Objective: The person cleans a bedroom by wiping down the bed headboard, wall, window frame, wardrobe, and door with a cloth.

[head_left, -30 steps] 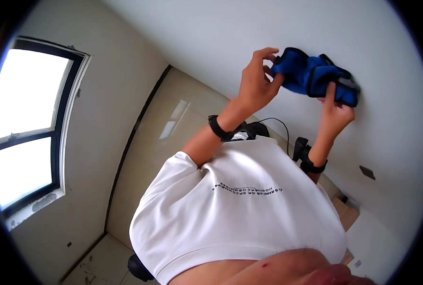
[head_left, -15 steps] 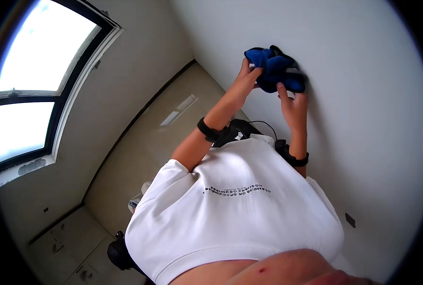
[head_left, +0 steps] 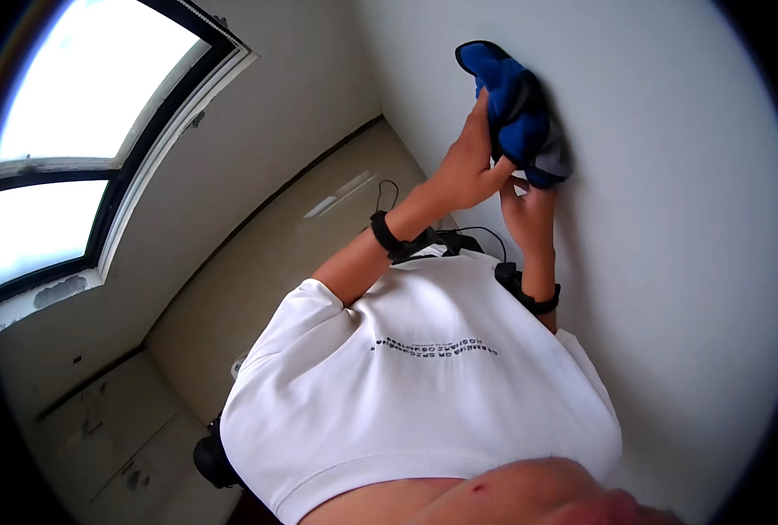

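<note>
The left hand (head_left: 469,171) grips the blue cloth (head_left: 522,118), which lies toward one o'clock, long axis eleven to five; the right hand (head_left: 531,214) pinches its five-o'clock end.

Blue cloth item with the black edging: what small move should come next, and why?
Probably ease the left hand gently away from the right hand, opening out the blue cloth item. It looks bunched in folds, the left hand lies along its side, and the right hand is close by at its lower end, its grip partly hidden.
</note>
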The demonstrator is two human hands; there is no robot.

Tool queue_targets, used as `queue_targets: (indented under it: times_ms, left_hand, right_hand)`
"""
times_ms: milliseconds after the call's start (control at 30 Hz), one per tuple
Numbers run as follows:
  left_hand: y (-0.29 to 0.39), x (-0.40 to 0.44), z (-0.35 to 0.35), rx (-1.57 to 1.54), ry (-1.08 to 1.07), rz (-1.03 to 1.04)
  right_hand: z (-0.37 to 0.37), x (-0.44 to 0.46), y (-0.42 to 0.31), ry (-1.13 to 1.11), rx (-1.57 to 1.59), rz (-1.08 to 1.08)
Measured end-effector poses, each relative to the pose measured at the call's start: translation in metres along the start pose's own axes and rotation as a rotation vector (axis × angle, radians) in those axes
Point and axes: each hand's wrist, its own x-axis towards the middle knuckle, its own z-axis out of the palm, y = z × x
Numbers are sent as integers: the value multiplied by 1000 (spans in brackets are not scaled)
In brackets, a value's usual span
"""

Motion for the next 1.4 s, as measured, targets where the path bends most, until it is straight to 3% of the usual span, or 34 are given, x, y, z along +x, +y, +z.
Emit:
queue_targets:
  times_ms: [67,167,233,333,367,400,467,533,633,700,767,833,867,900,933,967,1000,1067,1233,1267,1333,1400]
  left_hand:
    - [-24,6,-8,-53,16,-85]
    - [-47,18,-26,-104,30,-245]
    - [-50,27,-55,-140,-112,-642]
    - [-66,35,-78,-15,-221,-622]
    - [-81,38,-82,-6,-165,-452]
    - [-73,47,-90,-2,-169,-436]
    - [-33,64,-109,225,14,26]
    - [2,86,-122,352,121,265]
    - [-2,111,-124,414,152,400]
    - [-10,107,-124,475,158,401]
    - [-23,98,-124,529,206,380]
    - [-34,90,-136,445,-10,127]
    - [-53,85,-137,441,40,163]
    - [-70,78,-142,461,-56,111]
    - [-88,69,-146,489,-117,55]
    - [-99,63,-150,505,-173,-4]
    - [-105,58,-161,514,-236,-46]
    - [-120,51,-176,513,-266,-104]
    - [-152,28,-228,607,-172,21]
    - [-157,40,-245,620,-147,42]
    - [-150,39,-284,625,-145,-159]
    - [-142,51,-320,653,72,-119]
  right_hand:
    - [12,14,5,-37,-26,4]
    - [40,26,41,-88,-320,-59]
    - [64,31,62,-166,-415,23]
    - [83,43,51,-217,-472,133]
    - [84,49,39,-156,-327,121]
    - [85,55,26,-96,-180,108]
    - [76,74,-26,-15,-119,75]
    - [74,87,-33,119,171,31]
    - [75,102,-76,281,363,155]
    - [85,106,-73,345,435,176]
    - [94,101,-50,444,228,172]
    - [104,100,-43,465,175,243]
    - [109,103,-39,488,108,323]
    - [116,103,-24,486,-111,374]
    - [121,107,-9,416,-580,243]
    - [135,112,1,358,-849,493]
    - [147,113,17,315,-890,482]
    - [168,113,52,234,-864,501]
    - [217,130,100,-154,-654,616]
    - [230,147,112,-146,-654,582]
    - [259,166,108,-156,-562,279]
    - [294,203,85,-91,-344,-17]
